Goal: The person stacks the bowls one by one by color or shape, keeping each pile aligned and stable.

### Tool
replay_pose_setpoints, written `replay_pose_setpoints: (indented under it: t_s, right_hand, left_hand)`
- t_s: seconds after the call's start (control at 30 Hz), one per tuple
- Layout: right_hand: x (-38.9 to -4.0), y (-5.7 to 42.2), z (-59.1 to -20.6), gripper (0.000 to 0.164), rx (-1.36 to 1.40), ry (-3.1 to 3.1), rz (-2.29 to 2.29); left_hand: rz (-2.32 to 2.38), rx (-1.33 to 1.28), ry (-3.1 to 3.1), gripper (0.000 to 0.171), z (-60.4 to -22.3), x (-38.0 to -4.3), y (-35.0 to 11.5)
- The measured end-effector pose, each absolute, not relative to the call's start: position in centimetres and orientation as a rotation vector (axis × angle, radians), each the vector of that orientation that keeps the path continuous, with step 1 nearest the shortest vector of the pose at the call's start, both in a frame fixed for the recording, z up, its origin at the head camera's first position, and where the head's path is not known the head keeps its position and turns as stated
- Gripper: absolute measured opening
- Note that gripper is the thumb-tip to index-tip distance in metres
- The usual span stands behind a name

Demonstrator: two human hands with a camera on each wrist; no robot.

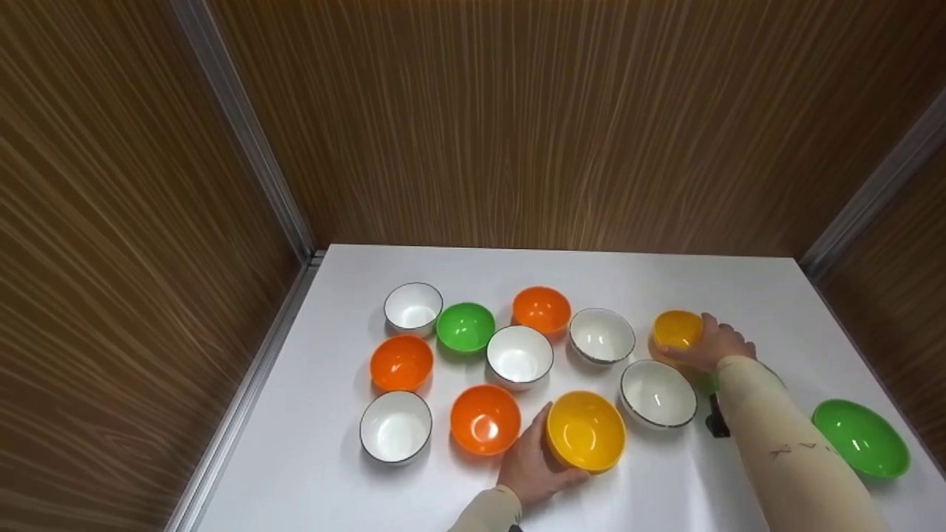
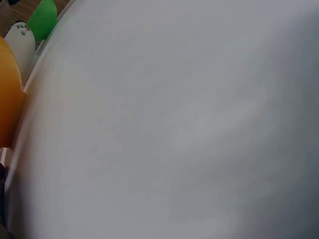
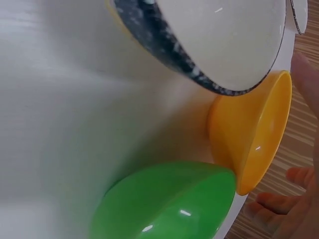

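Observation:
Near the front of the white table, my left hand point(image 1: 533, 465) grips a yellow bowl point(image 1: 586, 432) from its left side, thumb along the near wall and fingers at the far left. A slice of that yellow bowl point(image 2: 9, 94) shows at the edge of the left wrist view. Farther back on the right, my right hand point(image 1: 706, 347) is at a second yellow bowl point(image 1: 678, 330), thumb and fingers spread on either side of its rim. A green bowl point(image 3: 169, 204) stands beside that second yellow bowl point(image 3: 249, 132); my forearm mostly hides it in the head view.
White bowls with dark rims point(image 1: 658, 395), orange bowls point(image 1: 485, 420) and a green bowl point(image 1: 465, 327) stand close together on the table point(image 1: 295, 443). Another green bowl point(image 1: 861, 440) is at the right edge. Wood-grain panels point(image 1: 517, 125) enclose the back and sides.

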State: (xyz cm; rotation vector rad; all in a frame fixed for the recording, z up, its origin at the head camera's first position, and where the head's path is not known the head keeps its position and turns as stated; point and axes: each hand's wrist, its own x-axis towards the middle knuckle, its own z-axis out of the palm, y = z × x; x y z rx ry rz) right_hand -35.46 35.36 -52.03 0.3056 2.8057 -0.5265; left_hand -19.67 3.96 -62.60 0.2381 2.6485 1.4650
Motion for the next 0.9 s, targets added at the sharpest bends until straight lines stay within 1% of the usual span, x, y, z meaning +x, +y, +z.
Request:
replay_pose_setpoints:
  t_s: [0.3, 0.4, 0.63, 0.9]
  right_hand:
    - [-35.5, 35.6, -53.1, 0.111, 0.25, 2.827, -0.532]
    - [-35.6, 35.7, -53.3, 0.11, 0.268, 2.819, -0.55]
    - [-35.4, 35.4, -53.5, 0.103, 0.303, 2.81, -0.588]
    - [-35.5, 35.1, -53.5, 0.109, 0.325, 2.804, -0.592]
  left_hand:
    - [1.428, 0.227, 2.664, 0.114, -62.5, -19.6, 4.0]
    - [1.436, 0.211, 2.648, 0.115, -62.4, -19.7, 4.1]
    - [1.467, 0.192, 2.61, 0.115, -62.4, -19.8, 4.2]
    - [1.476, 0.19, 2.607, 0.114, -62.5, -19.8, 4.1]
